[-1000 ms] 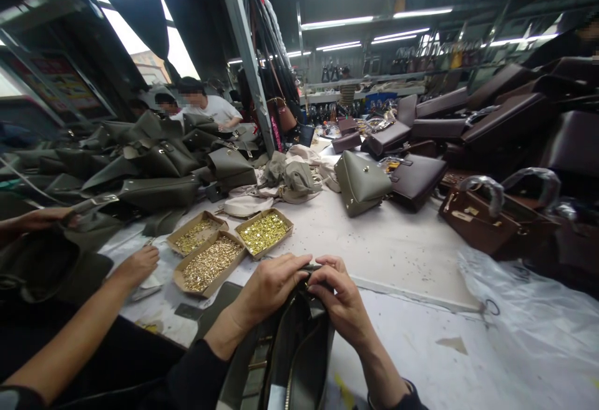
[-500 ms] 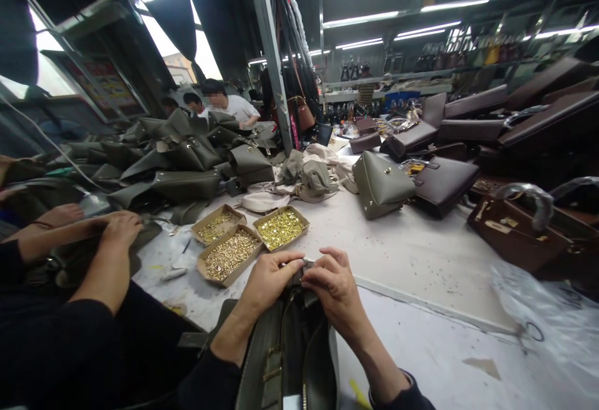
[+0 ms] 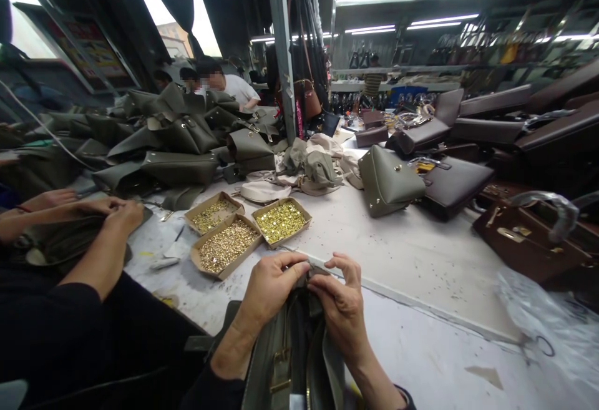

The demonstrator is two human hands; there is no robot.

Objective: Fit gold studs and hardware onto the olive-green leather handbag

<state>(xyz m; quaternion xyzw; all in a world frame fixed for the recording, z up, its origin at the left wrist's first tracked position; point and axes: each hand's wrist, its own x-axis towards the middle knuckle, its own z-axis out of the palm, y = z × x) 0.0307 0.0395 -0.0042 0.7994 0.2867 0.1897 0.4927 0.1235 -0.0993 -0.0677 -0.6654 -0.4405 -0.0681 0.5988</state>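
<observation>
An olive-green handbag [image 3: 281, 360] stands open-mouthed between my forearms at the bottom of the view. My left hand [image 3: 269, 288] grips its top edge, fingers curled and pinched. My right hand [image 3: 340, 297] pinches the same edge from the other side, thumb and fingers pressed together; the two hands almost touch. Just beyond them lie three shallow cardboard trays: one with bright gold hardware [image 3: 281, 221], and two with duller brass pieces [image 3: 227, 246] [image 3: 213, 212].
A co-worker's arms [image 3: 100, 241] work on a green bag at the left. Green bags [image 3: 178, 148] are piled behind the trays, and brown bags [image 3: 528, 241] crowd the right. A finished green bag [image 3: 388, 180] stands mid-table. A steel post [image 3: 284, 54] rises behind.
The view has tilted slightly and shifted. My hands keep their pinch on the bag's top edge. The co-worker's hand went from near the trays to the green bag at the left.
</observation>
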